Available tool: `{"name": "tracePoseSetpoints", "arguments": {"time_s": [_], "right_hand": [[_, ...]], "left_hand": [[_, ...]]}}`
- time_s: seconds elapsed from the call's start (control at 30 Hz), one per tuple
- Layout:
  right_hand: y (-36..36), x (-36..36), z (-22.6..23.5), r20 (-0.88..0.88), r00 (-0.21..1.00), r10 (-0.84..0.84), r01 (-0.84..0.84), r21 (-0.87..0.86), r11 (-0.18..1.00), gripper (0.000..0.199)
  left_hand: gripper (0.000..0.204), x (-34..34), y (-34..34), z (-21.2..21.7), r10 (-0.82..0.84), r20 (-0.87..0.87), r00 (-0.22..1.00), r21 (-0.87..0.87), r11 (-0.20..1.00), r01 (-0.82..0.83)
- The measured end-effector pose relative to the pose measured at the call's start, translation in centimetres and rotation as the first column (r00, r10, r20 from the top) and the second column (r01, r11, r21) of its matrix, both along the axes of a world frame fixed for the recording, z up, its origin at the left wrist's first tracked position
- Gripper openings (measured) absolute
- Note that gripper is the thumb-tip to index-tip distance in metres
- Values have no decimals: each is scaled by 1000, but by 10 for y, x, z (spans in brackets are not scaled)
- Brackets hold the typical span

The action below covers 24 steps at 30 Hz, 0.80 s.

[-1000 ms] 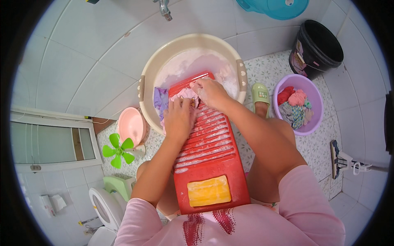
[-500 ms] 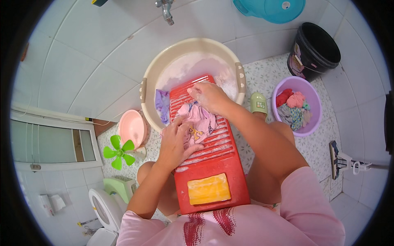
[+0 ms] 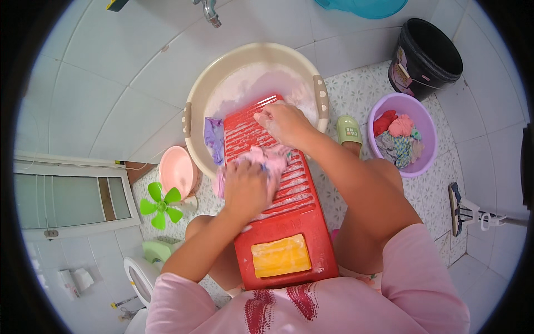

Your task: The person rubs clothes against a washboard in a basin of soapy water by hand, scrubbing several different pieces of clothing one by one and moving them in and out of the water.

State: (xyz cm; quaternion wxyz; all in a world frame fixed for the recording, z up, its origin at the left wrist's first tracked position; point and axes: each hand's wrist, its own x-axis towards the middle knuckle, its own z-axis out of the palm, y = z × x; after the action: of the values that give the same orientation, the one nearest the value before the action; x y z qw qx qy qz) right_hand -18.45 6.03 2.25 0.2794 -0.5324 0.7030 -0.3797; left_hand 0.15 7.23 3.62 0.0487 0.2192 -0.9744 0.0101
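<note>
A ridged red washboard slopes from my lap into a cream basin of cloudy, sudsy water. On its ridges lies a bunched, wet pink garment with a printed pattern. My left hand is closed over the garment's near left part and grips it. Just beyond the cloth, over the upper ridges, my right hand has its fingers curled in; what they hold, if anything, is hidden. A yellow soap bar rests on the board's flat near end. Purple cloth hangs at the basin's left inner side.
Right of the basin stand a purple tub of clothes and a black bucket. A green slipper is on my right foot. To the left are a pink bowl and green fan blades. A tap juts from the wall.
My left hand has gone from lying spread on the pink garment to clutching it, and the cloth is more bunched. My right hand stays over the upper ridges. The whole view has shifted slightly.
</note>
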Motion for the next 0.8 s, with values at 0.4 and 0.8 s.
{"name": "tracePoseSetpoints", "arguments": {"time_s": [0.4,0.8], "right_hand": [[3,-6,0,-15,1000,-13,14,114,993,38],[-3,14,-4,-37,999,6,-10,-114,993,32]], "left_hand": [[21,-12,-15,-1,-212,-42,976,-83,974,208],[29,-61,-77,-35,100,-48,994,5,995,-100]]}}
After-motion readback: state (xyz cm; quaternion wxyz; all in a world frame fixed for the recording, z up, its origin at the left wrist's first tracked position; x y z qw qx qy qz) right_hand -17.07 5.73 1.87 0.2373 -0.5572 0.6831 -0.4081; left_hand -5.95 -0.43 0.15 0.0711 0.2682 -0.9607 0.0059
